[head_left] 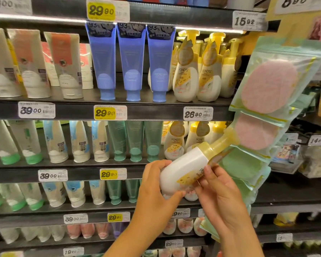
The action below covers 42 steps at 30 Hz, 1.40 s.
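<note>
— Left hand (pixel 156 184) wraps the base of the bottle (pixel 185 167), fingers curled over the top and thumb underneath. Right hand (pixel 219 191) pinches it by the label (pixel 188 178), just beside the left. The bottle lies tilted between the two, with the pump (pixel 228 138) pointing up and away, above the right hand.

— Step, as you read it?

— Judged: either turning it to read the label, or lining it up for the row (pixel 176 143) of like bottles just above the left hand. Cannot tell which.

— What makes it go well either way?

— Let the base grip carry the weight and use the right fingertips only to rotate. The white plastic looks smooth and is probably slippery, so a light pinch alone could let it drop.

— Hazards near the hands?

— The pump tip sits against or just short of the sponge packs (pixel 267 86) hanging above the right hand. Contact cannot be told. A swing of the top to the right could snag that strip, so draw the bottle toward the body first, then turn it.

— And if it goes on the shelf?

— Stand it upright before it enters, base first. The neighbours stand close together, and a tilted entry would likely knock them.
</note>
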{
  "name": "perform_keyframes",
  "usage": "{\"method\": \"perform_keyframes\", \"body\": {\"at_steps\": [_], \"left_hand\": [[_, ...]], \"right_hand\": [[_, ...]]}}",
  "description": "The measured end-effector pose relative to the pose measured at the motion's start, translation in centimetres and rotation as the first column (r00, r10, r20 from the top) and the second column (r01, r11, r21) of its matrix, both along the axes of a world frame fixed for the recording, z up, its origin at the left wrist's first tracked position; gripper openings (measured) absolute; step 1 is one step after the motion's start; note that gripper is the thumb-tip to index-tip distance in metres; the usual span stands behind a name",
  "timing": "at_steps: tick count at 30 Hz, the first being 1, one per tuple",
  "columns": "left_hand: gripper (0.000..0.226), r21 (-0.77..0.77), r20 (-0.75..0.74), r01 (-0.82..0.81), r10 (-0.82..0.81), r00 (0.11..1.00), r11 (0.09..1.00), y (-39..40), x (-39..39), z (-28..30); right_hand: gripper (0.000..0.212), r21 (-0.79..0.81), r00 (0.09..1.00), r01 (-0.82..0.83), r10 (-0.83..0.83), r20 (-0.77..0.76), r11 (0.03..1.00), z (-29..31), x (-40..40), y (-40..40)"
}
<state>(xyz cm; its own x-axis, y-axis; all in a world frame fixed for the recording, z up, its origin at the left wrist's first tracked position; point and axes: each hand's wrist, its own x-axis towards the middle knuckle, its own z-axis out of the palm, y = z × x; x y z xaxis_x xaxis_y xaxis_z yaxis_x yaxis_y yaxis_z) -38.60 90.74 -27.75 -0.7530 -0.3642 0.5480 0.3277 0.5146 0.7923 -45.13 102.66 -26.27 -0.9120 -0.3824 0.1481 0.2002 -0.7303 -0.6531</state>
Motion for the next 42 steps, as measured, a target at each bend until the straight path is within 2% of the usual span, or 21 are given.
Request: {"method": "perform_keyframes", "body": {"at_steps": [2, 6, 10, 16, 20, 29, 31, 34, 39, 42], "left_hand": [[0.059, 0.122, 0.048, 0.057, -0.063, 0.997, 0.991, 0.2, 0.1, 0.0], [0.056, 0.414, 0.092, 0.193, -0.252, 0.963, 0.890, 0.4, 0.0, 0.1], [0.053, 0.639, 0.057, 0.259, -0.380, 0.923, 0.725, 0.8, -0.3, 0.7], [0.049, 0.784, -0.071, 0.353, -0.491, 0.868, 0.511, 1.8, -0.8, 2.6], [0.051, 0.803, -0.095, 0.380, -0.530, 0.843, 0.460, 2.0, -1.4, 4.0], [0.057, 0.806, -0.065, 0.382, -0.575, 0.816, 0.452, 1.5, -5.1, 7.5], [0.057, 0.799, -0.047, 0.383, -0.586, 0.809, 0.464, 1.5, -6.5, 8.5], [0.049, 0.766, -0.022, 0.406, -0.612, 0.791, 0.498, 1.6, -8.7, 9.8], [0.035, 0.688, 0.031, 0.453, -0.646, 0.763, 0.568, 1.4, -12.3, 11.9], [0.030, 0.599, 0.077, 0.455, -0.613, 0.786, 0.659, 1.3, -14.0, 12.9]], "right_hand": [[0.041, 0.060, 1.000, 0.024, -0.023, -0.019, 0.998, 0.2, 0.0, 0.2], [0.039, 0.181, 0.993, 0.104, -0.093, -0.068, 0.978, 1.0, 0.1, 0.5], [0.045, 0.353, 0.973, 0.227, -0.193, -0.130, 0.908, 2.5, -0.3, 0.5], [0.066, 0.493, 0.952, 0.268, -0.148, -0.269, 0.827, 4.8, -0.7, 0.9], [0.064, 0.568, 0.939, 0.271, -0.083, -0.335, 0.777, 6.1, -1.3, 1.4], [0.044, 0.557, 0.887, 0.400, -0.154, -0.436, 0.728, 9.0, -4.5, 1.2], [0.033, 0.560, 0.873, 0.437, -0.181, -0.454, 0.704, 9.8, -5.6, 1.2], [0.015, 0.569, 0.850, 0.497, -0.234, -0.473, 0.655, 11.2, -7.6, 1.4], [0.014, 0.597, 0.822, 0.555, -0.272, -0.500, 0.579, 13.7, -10.4, 1.7], [0.014, 0.593, 0.788, 0.609, -0.315, -0.529, 0.526, 14.8, -11.6, 1.8]]}}
